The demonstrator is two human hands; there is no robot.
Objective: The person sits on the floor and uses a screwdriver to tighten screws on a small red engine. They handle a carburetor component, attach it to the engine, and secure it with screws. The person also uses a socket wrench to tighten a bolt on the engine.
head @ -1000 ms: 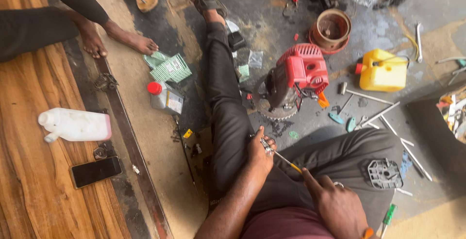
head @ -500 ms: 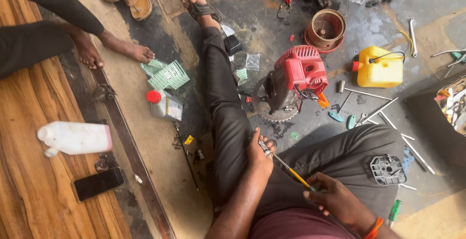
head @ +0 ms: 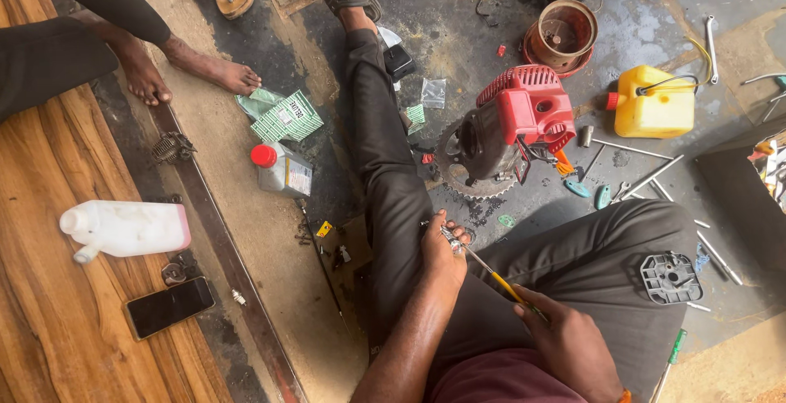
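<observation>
I sit on the floor with my left leg stretched out. My left hand (head: 443,249) rests on my left knee and pinches a small metal part (head: 449,238) between the fingers. My right hand (head: 565,339) grips a screwdriver (head: 497,278) with a yellow and black handle; its tip touches the small part. A red and black small engine (head: 512,129) with a toothed wheel stands on the floor just beyond my knees. A black plastic cover (head: 670,277) lies on my right thigh.
A yellow jerrycan (head: 652,103), a rusty round housing (head: 563,35) and several metal rods and tools lie at the right. A red-capped oil bottle (head: 281,169), a white jug (head: 124,228) and a phone (head: 169,306) lie at the left. Another person's bare feet (head: 209,69) rest at upper left.
My right hand has slid further back along the screwdriver, whose tip stays at the part in my left hand. The view has shifted slightly.
</observation>
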